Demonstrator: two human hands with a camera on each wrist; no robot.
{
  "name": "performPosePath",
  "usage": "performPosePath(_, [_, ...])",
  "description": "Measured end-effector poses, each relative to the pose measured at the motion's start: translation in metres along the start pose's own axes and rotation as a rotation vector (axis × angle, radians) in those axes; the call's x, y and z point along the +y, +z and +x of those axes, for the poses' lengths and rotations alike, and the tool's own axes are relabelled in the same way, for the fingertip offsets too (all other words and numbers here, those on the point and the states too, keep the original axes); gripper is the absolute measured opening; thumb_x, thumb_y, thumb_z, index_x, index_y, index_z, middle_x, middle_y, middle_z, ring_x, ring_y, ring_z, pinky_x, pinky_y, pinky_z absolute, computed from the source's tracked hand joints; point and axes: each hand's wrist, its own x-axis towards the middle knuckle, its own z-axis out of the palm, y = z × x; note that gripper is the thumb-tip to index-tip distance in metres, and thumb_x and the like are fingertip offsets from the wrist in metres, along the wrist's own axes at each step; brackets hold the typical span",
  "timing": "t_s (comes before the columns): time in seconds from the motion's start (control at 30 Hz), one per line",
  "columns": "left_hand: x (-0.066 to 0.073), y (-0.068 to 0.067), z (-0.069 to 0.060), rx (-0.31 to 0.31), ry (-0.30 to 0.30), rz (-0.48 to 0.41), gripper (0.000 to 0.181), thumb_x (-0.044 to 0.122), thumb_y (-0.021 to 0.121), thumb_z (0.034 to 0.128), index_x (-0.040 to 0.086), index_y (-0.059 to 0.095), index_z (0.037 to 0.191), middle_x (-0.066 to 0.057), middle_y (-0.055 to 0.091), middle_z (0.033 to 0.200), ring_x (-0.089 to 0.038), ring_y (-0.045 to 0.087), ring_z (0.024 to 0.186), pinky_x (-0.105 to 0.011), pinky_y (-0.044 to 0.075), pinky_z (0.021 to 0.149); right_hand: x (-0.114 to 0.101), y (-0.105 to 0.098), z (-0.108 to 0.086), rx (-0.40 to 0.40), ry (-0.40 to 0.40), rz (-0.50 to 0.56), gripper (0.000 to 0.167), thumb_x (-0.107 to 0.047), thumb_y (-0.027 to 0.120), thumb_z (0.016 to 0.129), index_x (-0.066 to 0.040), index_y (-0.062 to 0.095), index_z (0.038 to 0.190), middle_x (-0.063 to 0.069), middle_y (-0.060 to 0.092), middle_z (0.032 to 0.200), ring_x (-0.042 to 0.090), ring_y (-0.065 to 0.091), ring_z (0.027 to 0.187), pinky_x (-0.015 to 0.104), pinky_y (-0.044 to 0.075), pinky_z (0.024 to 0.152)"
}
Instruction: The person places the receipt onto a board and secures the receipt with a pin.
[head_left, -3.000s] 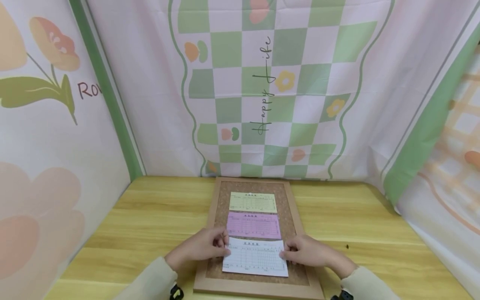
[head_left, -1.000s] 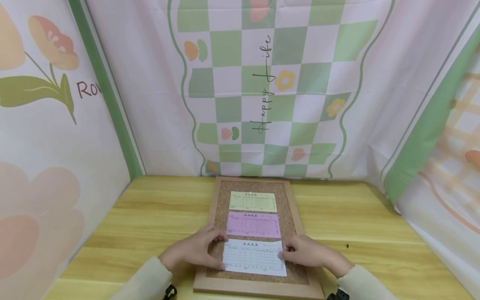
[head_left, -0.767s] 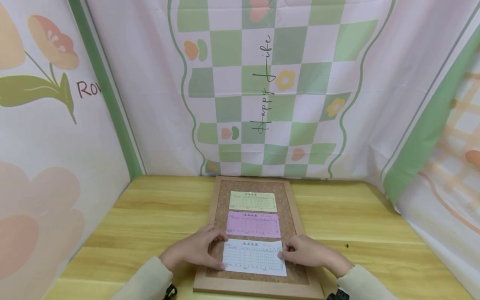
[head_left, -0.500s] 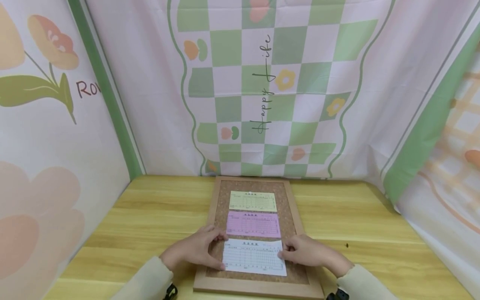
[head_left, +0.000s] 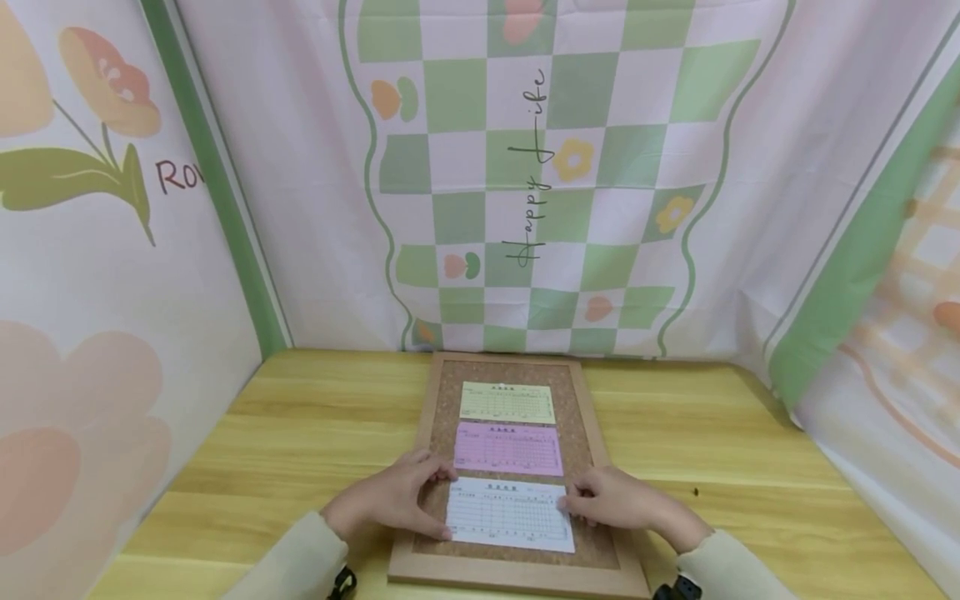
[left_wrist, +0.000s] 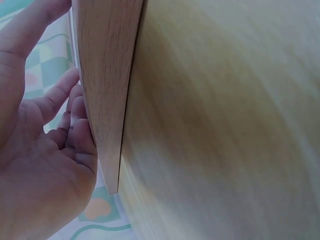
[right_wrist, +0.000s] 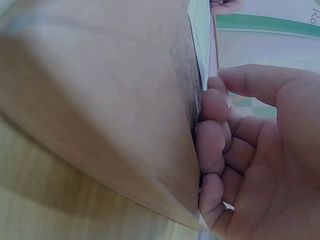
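A white printed form slip [head_left: 508, 515] lies at the near end of a wood-framed cork board [head_left: 517, 575]. My left hand [head_left: 393, 500] is spread at its left edge, thumb at the lower left corner and forefinger by the upper left one. At the right edge, my right hand [head_left: 626, 500] pinches the slip with the thumb on top and the other fingers curled. Past it on the cork lie a pink form slip [head_left: 507, 448] and a yellow form slip [head_left: 507, 403]. In the left wrist view the frame [left_wrist: 107, 90] hides the slips.
The board rests on a yellow wood-grain table [head_left: 315, 417]. A small dark speck [head_left: 695, 492] lies right of the board. Patterned curtains [head_left: 532, 183] hang behind the table and at both sides.
Since 3 seconds ago, the white slip has shifted slightly left and lies flatter. My left thumb has moved down from the slip's left edge to its lower corner. Lately the right thumb rose slightly.
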Motion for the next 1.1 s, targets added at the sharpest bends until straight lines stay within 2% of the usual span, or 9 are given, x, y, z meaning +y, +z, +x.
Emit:
performPosePath(0.43, [-0.002, 0.002, -0.001, -0.003, 0.006, 0.01, 0.069, 0.046, 0.086, 0.0748, 0.013, 0.056, 0.128, 0.003, 0.047, 0.115, -0.015, 0.043, 0.108, -0.033, 0.04, 0.095, 0.009, -0.015, -0.01, 0.061, 0.021, 0.002, 0.028, -0.029, 0.06, 0.102, -0.008, 0.066, 0.084, 0.001, 0.061, 0.07, 0.009, 0.051, 0.058, 0.024, 0.041, 0.05])
performPosePath(0.57, [-0.002, 0.001, 0.0, -0.004, 0.009, 0.002, 0.069, 0.045, 0.087, 0.0748, 0.012, 0.056, 0.127, 0.002, 0.046, 0.114, -0.016, 0.043, 0.107, -0.033, 0.04, 0.094, 0.016, -0.024, -0.015, 0.119, 0.014, -0.026, 0.024, -0.028, 0.059, 0.103, -0.01, 0.068, 0.091, 0.0, 0.061, 0.072, 0.009, 0.051, 0.058, 0.026, 0.043, 0.05])
performPosePath(0.77, [-0.003, 0.0, 0.001, -0.007, 0.006, 0.001, 0.069, 0.046, 0.086, 0.075, 0.012, 0.056, 0.128, 0.003, 0.046, 0.114, -0.015, 0.042, 0.106, -0.032, 0.04, 0.094, 0.03, -0.04, -0.022, 0.207, 0.03, -0.074, 0.022, -0.026, 0.059, 0.103, -0.009, 0.069, 0.094, -0.004, 0.055, 0.067, 0.008, 0.049, 0.058, 0.026, 0.043, 0.054])
performPosePath(0.97, [-0.005, 0.001, 0.001, -0.01, 0.008, 0.003, 0.069, 0.047, 0.086, 0.0754, 0.014, 0.056, 0.128, 0.004, 0.046, 0.114, -0.014, 0.043, 0.106, -0.031, 0.039, 0.094, 0.046, -0.059, -0.036, 0.22, 0.056, -0.031, 0.026, -0.026, 0.056, 0.104, -0.004, 0.068, 0.1, 0.003, 0.059, 0.073, 0.012, 0.052, 0.063, 0.029, 0.045, 0.057])
performPosePath(1.1, [-0.006, 0.001, 0.001, -0.008, 0.008, 0.001, 0.069, 0.047, 0.086, 0.0755, 0.014, 0.056, 0.127, 0.004, 0.046, 0.113, -0.013, 0.043, 0.106, -0.031, 0.039, 0.093, 0.055, -0.071, -0.046, 0.234, 0.116, -0.021, 0.032, -0.032, 0.055, 0.104, -0.002, 0.068, 0.105, 0.007, 0.062, 0.08, 0.015, 0.054, 0.065, 0.03, 0.047, 0.057])
